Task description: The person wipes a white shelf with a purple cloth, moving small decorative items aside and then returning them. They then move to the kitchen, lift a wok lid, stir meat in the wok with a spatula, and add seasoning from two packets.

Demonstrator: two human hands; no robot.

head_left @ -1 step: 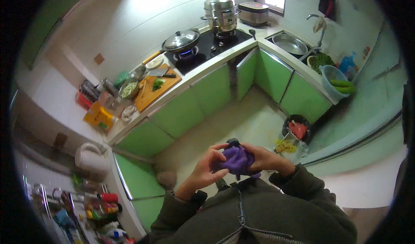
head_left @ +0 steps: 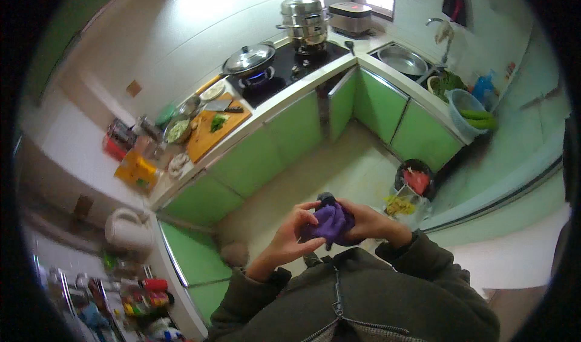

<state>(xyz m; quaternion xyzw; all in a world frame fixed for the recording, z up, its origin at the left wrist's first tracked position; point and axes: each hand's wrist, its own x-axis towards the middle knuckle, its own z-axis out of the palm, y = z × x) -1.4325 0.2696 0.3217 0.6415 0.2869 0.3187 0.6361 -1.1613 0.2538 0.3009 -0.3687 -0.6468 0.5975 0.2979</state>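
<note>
Close to my chest I hold a crumpled purple object (head_left: 330, 222) between both hands; it looks soft, and I cannot tell what kind of thing it is. My left hand (head_left: 289, 236) grips its left side with curled fingers. My right hand (head_left: 370, 222) wraps its right side and top. My dark green jacket sleeves come up from the lower edge. A small dark part shows at the top of the purple object.
An L-shaped counter with green cabinet fronts (head_left: 284, 142) runs ahead. On it are a lidded wok (head_left: 249, 59) over a lit burner, a steel steamer pot (head_left: 304, 12), a sink (head_left: 402, 59) and a cutting board (head_left: 218, 124) with a knife. A black bin (head_left: 414, 178) stands on the floor by my right hand.
</note>
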